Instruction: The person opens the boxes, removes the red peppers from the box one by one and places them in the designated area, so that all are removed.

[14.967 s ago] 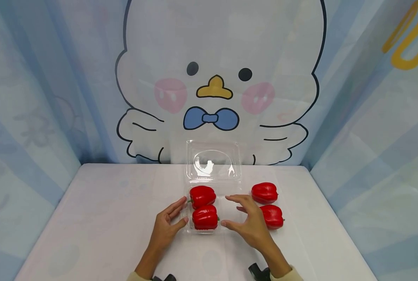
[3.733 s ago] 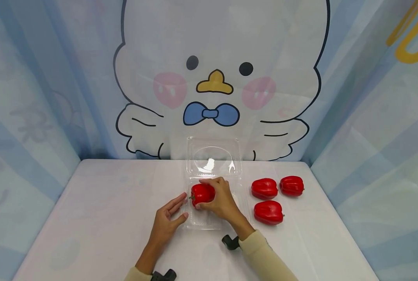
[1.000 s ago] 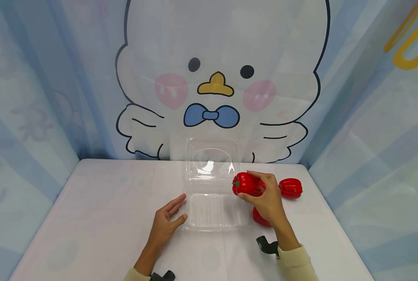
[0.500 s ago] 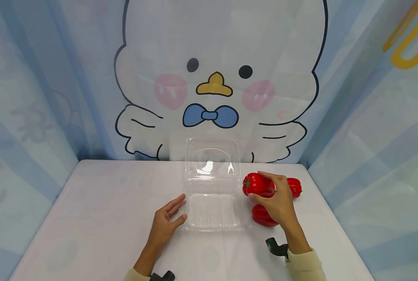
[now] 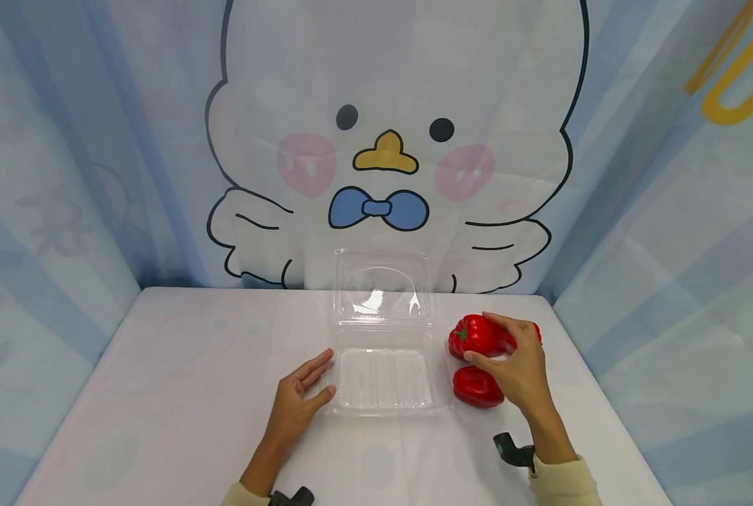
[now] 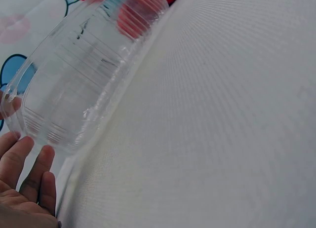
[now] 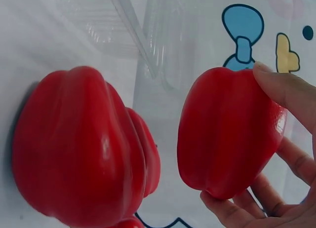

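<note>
Over the right part of the table, my right hand (image 5: 522,362) grips a red bell pepper (image 5: 470,334) between thumb and fingers, its green stem facing left. The right wrist view shows this held pepper (image 7: 224,134) above the table, beside a larger-looking red pepper (image 7: 74,149) with others behind it. One bell pepper (image 5: 477,387) lies just in front of the right hand. More red shows behind the fingers, mostly hidden. An open clear plastic container (image 5: 385,379) stands mid-table with nothing inside. My left hand (image 5: 297,404) rests at its left edge, fingers extended; fingertips (image 6: 47,151) are right at the container wall.
The container's clear lid (image 5: 382,284) stands raised at the back, close to the patterned curtain (image 5: 275,70). A white cloth covers the table (image 5: 180,393). Dark wrist camera mounts (image 5: 513,450) are worn on both forearms.
The bell pepper was lifted out of the container by the right hand and carried right, over the other peppers. Earlier, two peppers sat in the container. The left hand has stayed at its edge.
</note>
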`<state>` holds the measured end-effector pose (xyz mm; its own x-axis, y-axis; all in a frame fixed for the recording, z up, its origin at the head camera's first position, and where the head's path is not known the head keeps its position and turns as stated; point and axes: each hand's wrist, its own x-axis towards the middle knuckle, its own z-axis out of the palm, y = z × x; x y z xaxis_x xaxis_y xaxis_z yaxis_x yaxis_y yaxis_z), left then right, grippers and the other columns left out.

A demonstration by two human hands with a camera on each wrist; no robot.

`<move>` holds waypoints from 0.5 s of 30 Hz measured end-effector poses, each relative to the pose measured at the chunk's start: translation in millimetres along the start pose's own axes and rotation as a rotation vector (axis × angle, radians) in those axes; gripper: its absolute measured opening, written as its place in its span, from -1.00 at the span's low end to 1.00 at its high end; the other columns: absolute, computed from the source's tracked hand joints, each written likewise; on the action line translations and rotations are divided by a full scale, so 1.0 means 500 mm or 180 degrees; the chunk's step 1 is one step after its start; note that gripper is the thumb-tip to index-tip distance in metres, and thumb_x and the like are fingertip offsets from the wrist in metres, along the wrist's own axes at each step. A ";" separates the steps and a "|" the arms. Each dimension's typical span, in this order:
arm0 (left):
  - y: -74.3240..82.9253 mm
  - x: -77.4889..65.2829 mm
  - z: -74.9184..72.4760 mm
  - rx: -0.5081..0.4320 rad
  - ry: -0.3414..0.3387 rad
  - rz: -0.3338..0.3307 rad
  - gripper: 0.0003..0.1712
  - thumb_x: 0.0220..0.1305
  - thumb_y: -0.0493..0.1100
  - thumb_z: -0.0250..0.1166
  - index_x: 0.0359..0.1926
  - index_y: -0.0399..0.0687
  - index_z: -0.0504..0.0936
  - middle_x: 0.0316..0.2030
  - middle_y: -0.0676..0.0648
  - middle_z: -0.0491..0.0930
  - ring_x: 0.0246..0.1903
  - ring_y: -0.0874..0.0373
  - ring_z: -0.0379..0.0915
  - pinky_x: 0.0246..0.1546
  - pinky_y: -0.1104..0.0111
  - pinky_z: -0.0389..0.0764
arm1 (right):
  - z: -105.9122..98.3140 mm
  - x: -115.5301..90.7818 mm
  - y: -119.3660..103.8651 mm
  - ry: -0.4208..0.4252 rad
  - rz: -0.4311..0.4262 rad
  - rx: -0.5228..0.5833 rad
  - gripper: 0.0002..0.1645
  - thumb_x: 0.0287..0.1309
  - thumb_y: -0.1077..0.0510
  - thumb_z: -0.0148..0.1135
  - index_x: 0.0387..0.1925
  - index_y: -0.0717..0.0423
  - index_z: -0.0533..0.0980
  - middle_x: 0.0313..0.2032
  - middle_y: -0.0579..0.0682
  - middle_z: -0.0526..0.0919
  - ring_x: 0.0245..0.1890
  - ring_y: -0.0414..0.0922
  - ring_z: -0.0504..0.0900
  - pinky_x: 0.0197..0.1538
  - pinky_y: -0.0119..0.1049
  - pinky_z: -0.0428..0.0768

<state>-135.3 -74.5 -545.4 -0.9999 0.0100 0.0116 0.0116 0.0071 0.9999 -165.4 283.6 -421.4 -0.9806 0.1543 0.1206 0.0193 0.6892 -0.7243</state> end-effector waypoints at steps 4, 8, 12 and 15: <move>0.001 -0.001 -0.001 0.0011 -0.0016 0.0006 -0.27 0.32 -0.38 0.44 0.48 -0.06 0.50 0.46 -0.01 0.53 0.50 0.09 0.42 0.37 0.72 0.35 | -0.010 -0.001 0.013 0.0043 -0.0049 0.0000 -0.01 0.05 0.13 0.67 0.51 -0.07 0.42 0.37 0.26 0.35 0.47 0.28 0.34 0.28 0.31 0.64; 0.002 -0.001 0.000 0.0007 -0.0014 0.0029 -0.28 0.32 -0.38 0.44 0.48 -0.07 0.50 0.46 -0.02 0.54 0.49 0.06 0.43 0.37 0.72 0.36 | -0.021 -0.002 0.023 0.0099 -0.0057 -0.0015 -0.02 0.05 0.15 0.67 0.50 -0.03 0.43 0.36 0.28 0.36 0.45 0.30 0.36 0.28 0.30 0.64; 0.001 -0.002 0.000 0.0032 -0.0006 0.0097 -0.28 0.32 -0.37 0.45 0.47 -0.09 0.51 0.46 -0.05 0.53 0.50 0.01 0.43 0.38 0.69 0.36 | -0.033 -0.002 0.029 0.0128 -0.0025 -0.0012 -0.03 0.07 0.13 0.66 0.50 -0.01 0.43 0.35 0.29 0.35 0.45 0.31 0.37 0.31 0.29 0.61; 0.000 -0.002 0.000 0.0037 -0.0013 0.0083 -0.29 0.32 -0.36 0.45 0.47 -0.07 0.51 0.46 -0.03 0.53 0.50 0.03 0.42 0.39 0.69 0.35 | -0.041 -0.004 0.035 0.0168 -0.0015 -0.0026 -0.02 0.06 0.14 0.67 0.50 0.02 0.43 0.36 0.31 0.35 0.44 0.32 0.37 0.31 0.29 0.59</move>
<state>-134.5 -74.7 -545.3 -0.9992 0.0144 0.0374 0.0377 0.0184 0.9991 -159.2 309.7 -420.6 -0.9691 0.1880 0.1597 0.0166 0.6957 -0.7182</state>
